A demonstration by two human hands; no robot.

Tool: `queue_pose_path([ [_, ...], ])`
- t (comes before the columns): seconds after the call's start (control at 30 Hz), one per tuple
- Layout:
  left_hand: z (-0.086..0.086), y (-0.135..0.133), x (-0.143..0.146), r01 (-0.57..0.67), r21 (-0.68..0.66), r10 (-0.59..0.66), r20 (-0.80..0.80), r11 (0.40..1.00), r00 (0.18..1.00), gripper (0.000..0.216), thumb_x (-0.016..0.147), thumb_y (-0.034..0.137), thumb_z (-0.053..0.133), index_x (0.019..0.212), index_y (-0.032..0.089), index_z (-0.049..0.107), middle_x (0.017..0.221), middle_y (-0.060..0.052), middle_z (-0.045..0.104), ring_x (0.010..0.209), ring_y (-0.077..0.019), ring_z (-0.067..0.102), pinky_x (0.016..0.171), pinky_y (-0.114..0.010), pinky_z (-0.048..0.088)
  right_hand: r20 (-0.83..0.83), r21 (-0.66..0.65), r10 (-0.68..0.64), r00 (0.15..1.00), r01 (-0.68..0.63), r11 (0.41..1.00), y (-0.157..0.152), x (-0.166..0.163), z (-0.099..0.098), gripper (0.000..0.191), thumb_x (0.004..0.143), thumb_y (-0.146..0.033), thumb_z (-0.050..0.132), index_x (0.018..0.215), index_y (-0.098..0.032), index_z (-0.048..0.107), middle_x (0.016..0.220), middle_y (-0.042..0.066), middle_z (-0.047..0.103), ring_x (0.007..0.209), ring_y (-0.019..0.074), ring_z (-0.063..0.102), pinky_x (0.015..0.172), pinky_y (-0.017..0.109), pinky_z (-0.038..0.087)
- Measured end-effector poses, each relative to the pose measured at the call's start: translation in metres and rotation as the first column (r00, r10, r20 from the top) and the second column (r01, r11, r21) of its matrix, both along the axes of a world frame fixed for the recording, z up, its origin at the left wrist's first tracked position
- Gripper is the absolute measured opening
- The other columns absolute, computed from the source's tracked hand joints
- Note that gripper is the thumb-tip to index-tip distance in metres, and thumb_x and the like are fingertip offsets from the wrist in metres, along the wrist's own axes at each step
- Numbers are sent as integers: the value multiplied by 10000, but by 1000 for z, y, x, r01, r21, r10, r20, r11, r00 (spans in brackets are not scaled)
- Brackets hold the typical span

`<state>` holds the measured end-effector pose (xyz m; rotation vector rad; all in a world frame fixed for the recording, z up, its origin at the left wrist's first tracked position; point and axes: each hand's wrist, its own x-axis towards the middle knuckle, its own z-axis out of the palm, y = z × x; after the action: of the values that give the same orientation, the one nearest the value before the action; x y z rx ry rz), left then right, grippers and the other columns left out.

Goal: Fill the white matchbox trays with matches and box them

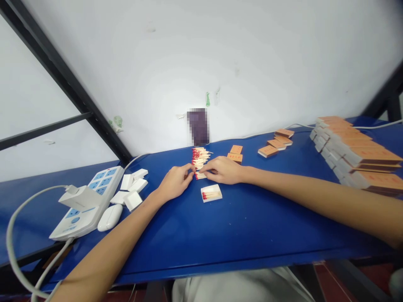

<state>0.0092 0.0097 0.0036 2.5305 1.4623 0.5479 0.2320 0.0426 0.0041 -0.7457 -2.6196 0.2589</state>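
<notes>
A pile of red-headed matches (200,157) lies on the blue table. At its near end, a small bunch of matches (200,175) sits between my hands. My left hand (176,182) has its fingertips pressed at the red-head side of this bunch. My right hand (225,170) is curled with its fingertips at the plain stick ends. Closer to me is a white inner matchbox tray (206,200) with several matches along its near side. Just beyond my right hand lie two orange matchbox sleeves (235,158).
To the right stand tall stacks of matchboxes (355,151), with several loose matchboxes (275,144) nearer the middle. On the left are white trays (134,186), an earbud case (110,217) and a power strip (105,191) with a charger (82,197) and cable. A wall rises behind the table.
</notes>
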Motion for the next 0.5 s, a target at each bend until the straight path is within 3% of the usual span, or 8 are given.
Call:
queue_pose_path([
  [0.5,-2,1,-1,15,-1,-15,-16,1000,1000,223,922,248,446,1058,208,618,592,46,532,535,-120,478,569,-234,311,-9,-4,47,999,-47,999,3,1,-2,263,894,-228,503,996,-184,742,820,42,729,682,136,588,633,240,326],
])
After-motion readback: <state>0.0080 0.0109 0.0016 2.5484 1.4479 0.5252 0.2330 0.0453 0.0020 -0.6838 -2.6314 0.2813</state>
